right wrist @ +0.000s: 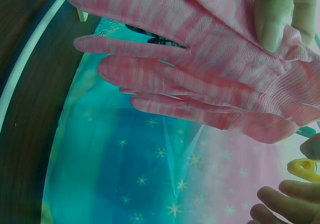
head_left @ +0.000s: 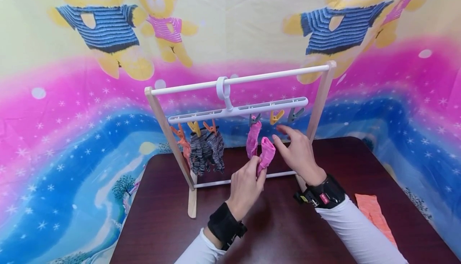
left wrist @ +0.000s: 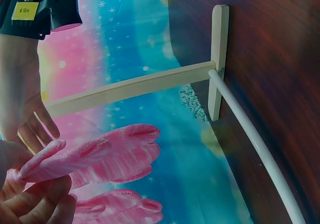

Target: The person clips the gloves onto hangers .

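Observation:
My left hand (head_left: pixel 245 184) pinches a pink knitted glove (head_left: pixel 267 152) by its cuff, in front of the hanger. In the left wrist view the fingers of this glove (left wrist: pixel 125 154) point away from the hand. My right hand (head_left: pixel 300 155) is raised to the right of the glove, thumb and fingers apart, with nothing in its grasp. Close to its fingertips hangs a yellow clip (head_left: pixel 277 117), which also shows between thumb and fingers in the right wrist view. A second pink glove (head_left: pixel 253 138) hangs from a grey clip (head_left: pixel 255 119) just to the left.
The white clip hanger (head_left: pixel 235 111) hangs on a rack's white top rail (head_left: pixel 277 74). Dark marled gloves (head_left: pixel 207 150) and an orange glove (head_left: pixel 185 148) hang on its left half. A grey clip (head_left: pixel 296 114) ends the right side. Orange fabric (head_left: pixel 374 212) lies on the dark table (head_left: pixel 162 232).

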Action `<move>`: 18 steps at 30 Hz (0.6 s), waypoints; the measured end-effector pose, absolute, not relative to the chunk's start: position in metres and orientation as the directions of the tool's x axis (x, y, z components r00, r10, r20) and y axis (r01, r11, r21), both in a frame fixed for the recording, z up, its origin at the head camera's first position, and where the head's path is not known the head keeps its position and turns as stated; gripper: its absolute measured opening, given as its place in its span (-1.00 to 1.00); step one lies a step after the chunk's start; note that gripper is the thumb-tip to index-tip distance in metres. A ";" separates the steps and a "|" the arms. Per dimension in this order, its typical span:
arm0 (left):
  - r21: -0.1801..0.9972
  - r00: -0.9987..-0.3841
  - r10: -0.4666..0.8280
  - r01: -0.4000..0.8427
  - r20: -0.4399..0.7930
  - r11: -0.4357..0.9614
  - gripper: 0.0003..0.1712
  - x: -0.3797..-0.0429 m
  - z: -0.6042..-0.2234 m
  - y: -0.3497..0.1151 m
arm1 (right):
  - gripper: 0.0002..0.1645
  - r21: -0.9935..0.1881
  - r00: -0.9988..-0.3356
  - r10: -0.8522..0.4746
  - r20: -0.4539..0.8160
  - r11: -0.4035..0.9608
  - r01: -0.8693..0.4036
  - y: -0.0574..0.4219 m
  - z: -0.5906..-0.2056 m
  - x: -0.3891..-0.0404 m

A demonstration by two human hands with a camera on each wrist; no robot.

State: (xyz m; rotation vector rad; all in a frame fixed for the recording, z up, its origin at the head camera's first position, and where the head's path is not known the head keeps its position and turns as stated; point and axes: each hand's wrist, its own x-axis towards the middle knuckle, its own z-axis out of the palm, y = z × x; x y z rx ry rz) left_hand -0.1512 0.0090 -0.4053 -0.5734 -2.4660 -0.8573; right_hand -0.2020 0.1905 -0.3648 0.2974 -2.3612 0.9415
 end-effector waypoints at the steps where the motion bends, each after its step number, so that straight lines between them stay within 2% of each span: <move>1: 0.466 -0.807 0.231 0.519 0.544 0.716 -0.79 -0.152 -0.405 0.009 | -0.55 -0.559 -0.809 0.007 0.588 0.726 -0.400 0.190 -0.365 -0.202; 13: 0.516 -0.837 0.238 0.501 0.492 0.695 -0.76 -0.156 -0.397 0.012 | -0.52 -0.577 -0.808 0.023 0.589 0.712 -0.400 0.188 -0.358 -0.205; 18: 0.497 -0.823 0.228 0.509 0.520 0.703 -0.79 -0.158 -0.393 0.014 | -0.53 -0.595 -0.809 0.028 0.587 0.693 -0.407 0.187 -0.354 -0.206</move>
